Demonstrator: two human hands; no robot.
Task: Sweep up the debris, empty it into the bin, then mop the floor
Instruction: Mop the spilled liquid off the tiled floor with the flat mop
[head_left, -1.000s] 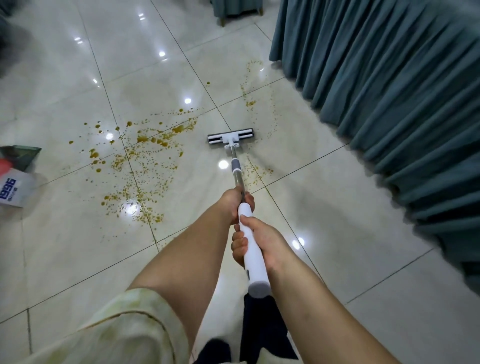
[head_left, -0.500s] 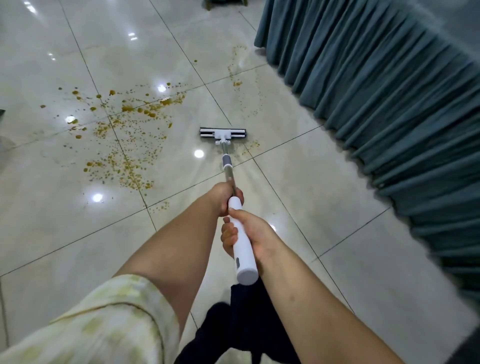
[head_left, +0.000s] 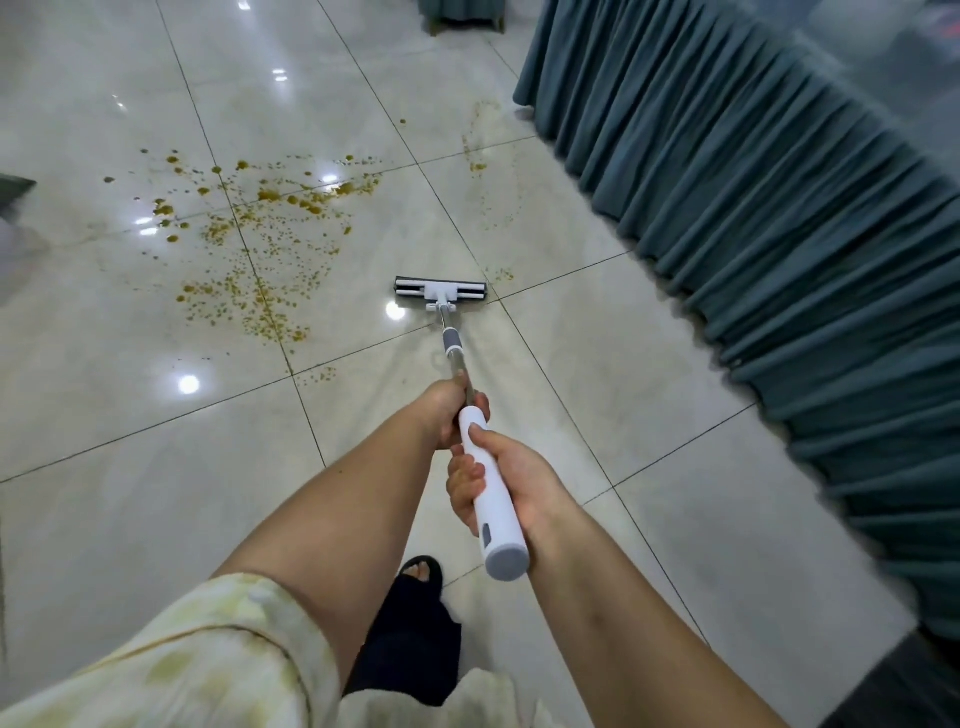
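Head view, only one.
- Mop (head_left: 451, 342) held out ahead, low angle. Mop head (head_left: 440, 289) flat on floor (head_left: 156, 493), on a tile joint, just R of the main mess.
- L hand (head_left: 448, 410) fwd, wrapped round the bare metal shaft just above the white grip (head_left: 493, 512). R hand (head_left: 501, 480) behind it, fingers curled round the grip, thumb along the top. Both closed on the mop.
- Yellow-brown spatter (head_left: 249, 260) spread over several tiles to L of the head. Thinner trail further off, near the pleated blue skirt cloth (head_left: 753, 182). Specks just beside the head's R end.
- Handling, my guess: light tool, thin stiff pole, flat head on a swivel, so it likely twists if steered one-handed. Two-hand hold as now looks right: rear hand steers, fwd hand presses down.
- Tiles glossy, prob. slick once wet. Slipper (head_left: 422, 571) close behind the pole, watch footing.
- Spatter looks wet/sticky, may smear before lifting.
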